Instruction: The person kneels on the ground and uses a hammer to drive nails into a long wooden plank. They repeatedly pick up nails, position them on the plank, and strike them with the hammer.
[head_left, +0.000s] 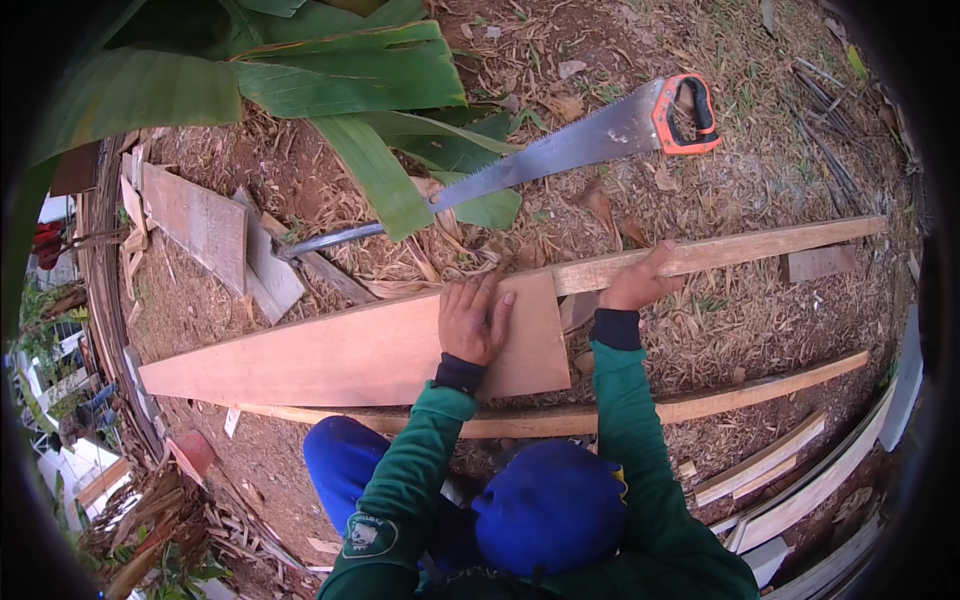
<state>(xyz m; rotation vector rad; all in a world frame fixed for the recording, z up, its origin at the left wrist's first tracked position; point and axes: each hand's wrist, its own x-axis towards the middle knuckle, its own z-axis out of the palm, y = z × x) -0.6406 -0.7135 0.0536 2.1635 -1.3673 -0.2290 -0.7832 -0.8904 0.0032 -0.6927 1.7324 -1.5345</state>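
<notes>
A wide pinkish-brown wooden board (322, 352) lies across in front of me. My left hand (474, 319) presses on its face near the right end, fingertips at the far edge and thumb spread. Along that far edge runs a long narrow wooden batten (765, 246), which sticks out past the board to the right. My right hand (637, 277) grips the batten just beyond the board's end; some of its fingers are hidden. Under the board's near side, a second long batten (735, 401) passes above my knees.
A handsaw (555, 154) with an orange and black handle lies beyond the board, its tip by green banana-like leaves (360, 71). A metal bar (334, 240) and board offcuts (199, 217) are at left. A wood block (817, 262) and several strips (761, 461) lie at right.
</notes>
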